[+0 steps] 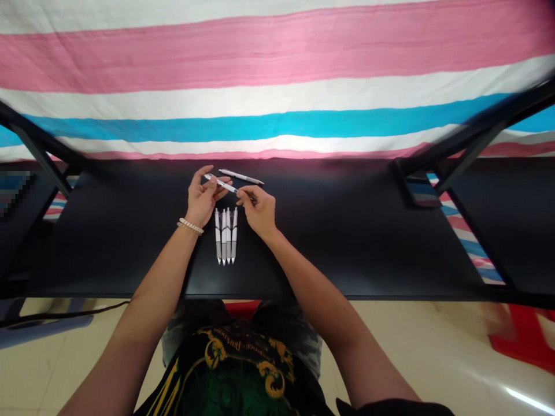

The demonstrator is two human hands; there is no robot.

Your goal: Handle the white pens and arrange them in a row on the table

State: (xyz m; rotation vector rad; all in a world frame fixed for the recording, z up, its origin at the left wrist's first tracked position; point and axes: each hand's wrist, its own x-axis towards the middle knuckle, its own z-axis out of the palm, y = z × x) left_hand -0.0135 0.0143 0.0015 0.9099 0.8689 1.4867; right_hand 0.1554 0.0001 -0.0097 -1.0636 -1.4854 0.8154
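Observation:
My left hand [203, 199] and my right hand [259, 212] are raised slightly over the black table [130, 242], near its middle. A white pen [221, 184] lies slanted between them. My left thumb and fingers pinch its upper part, and my right fingertips grip its lower end. Just beyond, a silver and white pen [241, 176] lies on the table, apart from my hands. Below my hands, several white pens [226, 236] stand side by side in a tight row, their tips toward me. A beaded bracelet [191, 226] circles my left wrist.
A striped pink, white and blue cloth [277, 75] hangs behind the table. Dark metal frame bars [472, 136] rise at both sides. Below the table's near edge lie a tiled floor, a dark cable [65, 315] and a blurred red object [524, 338].

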